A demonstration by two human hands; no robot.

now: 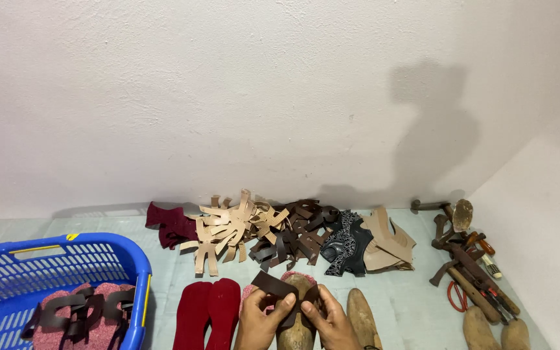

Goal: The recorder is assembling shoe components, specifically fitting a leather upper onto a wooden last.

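My left hand [258, 322] and my right hand [329, 322] are bare: no gloves, no rings that I can make out. My forearms run out of the bottom edge uncovered, with no sleeve in sight. A dark sliver sits at my right wrist, too small to identify.

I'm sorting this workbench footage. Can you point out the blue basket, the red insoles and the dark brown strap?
blue basket [139, 272]: head view, on its right rim.
red insoles [207, 314]: head view, middle of the pair.
dark brown strap [273, 286]: head view, on its flat upper part.
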